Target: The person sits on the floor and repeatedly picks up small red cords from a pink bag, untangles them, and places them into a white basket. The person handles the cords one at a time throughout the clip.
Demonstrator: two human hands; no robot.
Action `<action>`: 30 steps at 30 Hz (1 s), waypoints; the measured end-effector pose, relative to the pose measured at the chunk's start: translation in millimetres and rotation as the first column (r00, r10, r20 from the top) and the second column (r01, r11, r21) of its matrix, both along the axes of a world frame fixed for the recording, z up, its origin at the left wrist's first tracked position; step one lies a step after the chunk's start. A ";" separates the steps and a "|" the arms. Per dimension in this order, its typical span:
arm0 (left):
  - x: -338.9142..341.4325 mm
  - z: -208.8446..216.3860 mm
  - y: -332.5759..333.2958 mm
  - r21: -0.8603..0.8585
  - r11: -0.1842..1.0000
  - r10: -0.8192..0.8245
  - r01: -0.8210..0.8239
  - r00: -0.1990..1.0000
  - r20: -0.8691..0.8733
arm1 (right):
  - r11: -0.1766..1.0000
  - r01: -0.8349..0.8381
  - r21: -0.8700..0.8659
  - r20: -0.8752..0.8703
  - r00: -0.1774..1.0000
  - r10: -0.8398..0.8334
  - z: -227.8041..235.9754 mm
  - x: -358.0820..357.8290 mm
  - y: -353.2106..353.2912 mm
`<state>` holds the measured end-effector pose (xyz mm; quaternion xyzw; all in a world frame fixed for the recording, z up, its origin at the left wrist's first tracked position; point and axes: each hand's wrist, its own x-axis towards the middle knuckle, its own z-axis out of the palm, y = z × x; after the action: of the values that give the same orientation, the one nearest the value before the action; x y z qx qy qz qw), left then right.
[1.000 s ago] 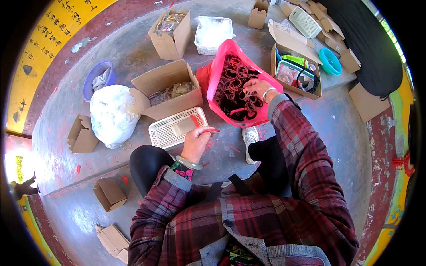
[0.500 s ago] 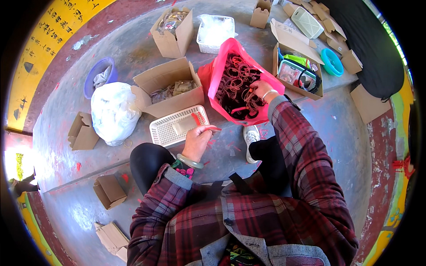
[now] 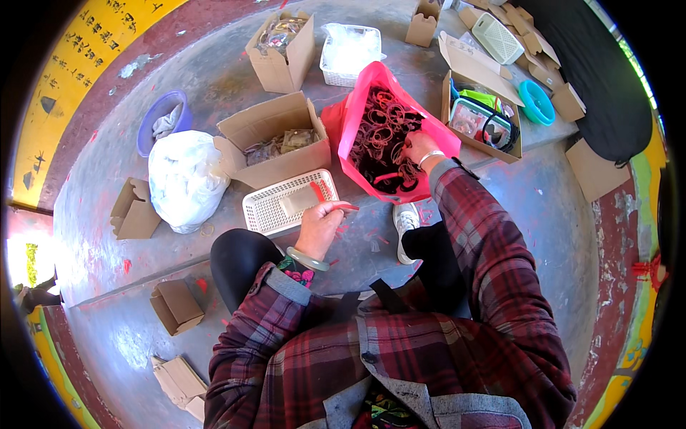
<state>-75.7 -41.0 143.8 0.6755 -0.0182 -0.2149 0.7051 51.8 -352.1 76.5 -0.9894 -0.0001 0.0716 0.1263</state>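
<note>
Right hand (image 3: 420, 147) shifted among cords (image 3: 381, 123), grip unclear; left hand (image 3: 319, 231) pinches red strip (image 3: 349, 207)

"What's in your left hand (image 3: 318, 230)?"

"A thin red strip (image 3: 349, 207). I pinch it between thumb and fingers, its end poking out to the right."

"And your right hand (image 3: 419, 148)?"

"Inside the open pink bag (image 3: 355, 107), down among the dark reddish loops (image 3: 379, 132). Whether I grip one is hidden."

"What lies just beyond your left?"

"A white lattice basket (image 3: 268, 217) with a red piece (image 3: 316, 191) near its right end. Behind it stands an open cardboard box (image 3: 286, 168) holding small packets (image 3: 296, 139); left of the box, a bulging white plastic bag (image 3: 184, 186)."

"Wearing anything?"

"A pale green bangle (image 3: 307, 260) on my left wrist, a plaid jacket (image 3: 486, 236), and a white shoe (image 3: 406, 223) below the pink bag."
</note>
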 end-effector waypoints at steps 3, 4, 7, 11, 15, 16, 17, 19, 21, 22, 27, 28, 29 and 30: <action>-0.4 1.8 -1.9 0.001 1.000 0.000 0.000 1.000 -0.017 | 0.999 0.044 -0.008 0.024 0.999 -0.044 -7.3 1.2 -2.3; -0.4 2.3 -1.2 0.004 1.000 0.003 -0.003 1.000 -0.023 | 0.999 0.054 0.001 0.016 0.998 -0.054 -6.4 1.4 -1.3; 0.7 -3.6 0.7 0.016 1.000 -0.003 0.003 0.999 0.033 | 0.998 0.060 0.019 0.007 0.998 -0.060 -3.8 1.3 0.1; 0.3 -3.6 0.1 0.016 1.000 -0.005 0.004 0.999 0.038 | 0.999 0.022 0.049 0.107 0.994 -0.027 3.1 -3.3 2.9; -0.5 1.1 2.6 0.022 1.000 -0.008 0.008 1.000 0.022 | 0.960 0.043 0.276 0.111 0.991 -0.077 24.4 -0.8 5.4; -0.7 1.6 2.5 0.018 1.000 -0.012 0.012 1.000 0.028 | 0.943 0.054 0.328 0.119 0.988 -0.097 29.7 -0.5 3.5; -1.0 1.5 2.3 0.014 1.000 -0.008 0.008 1.000 0.028 | 0.923 0.063 0.379 0.125 0.985 -0.118 35.7 -0.2 0.6; -1.6 0.9 1.2 0.004 1.000 -0.001 0.001 1.000 0.030 | 0.888 0.069 0.454 0.126 0.982 -0.140 42.8 1.5 -3.4; -1.3 0.9 -0.1 0.002 1.000 -0.014 0.014 0.999 0.031 | 0.765 0.111 0.635 0.020 0.987 -0.160 45.7 1.7 -8.1; -1.1 0.7 -1.0 0.000 1.000 -0.020 0.020 0.999 0.031 | 0.689 0.137 0.712 -0.034 0.986 -0.161 46.8 1.3 -10.0; -0.5 -4.1 2.7 0.006 1.000 0.003 -0.003 0.999 0.052 | 0.303 0.162 0.939 -0.164 0.986 -0.018 92.4 -14.0 13.3; 0.2 -6.7 2.8 0.004 1.000 -0.001 0.001 0.998 0.058 | 0.184 0.175 0.967 -0.180 0.984 0.008 97.6 -17.0 16.3; 0.4 -8.5 2.9 0.003 1.000 -0.004 0.004 0.998 0.055 | 0.062 0.190 0.980 -0.193 0.981 0.036 102.6 -19.7 19.7; 0.6 -9.8 3.2 0.002 1.000 -0.007 0.007 0.999 0.052 | 0.019 0.184 0.983 -0.185 0.980 0.069 107.7 -22.2 23.5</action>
<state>-75.1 -37.8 134.0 0.6813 -0.0389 -0.1998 0.7031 29.6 -328.6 184.1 -0.6059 0.0015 0.1353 0.7840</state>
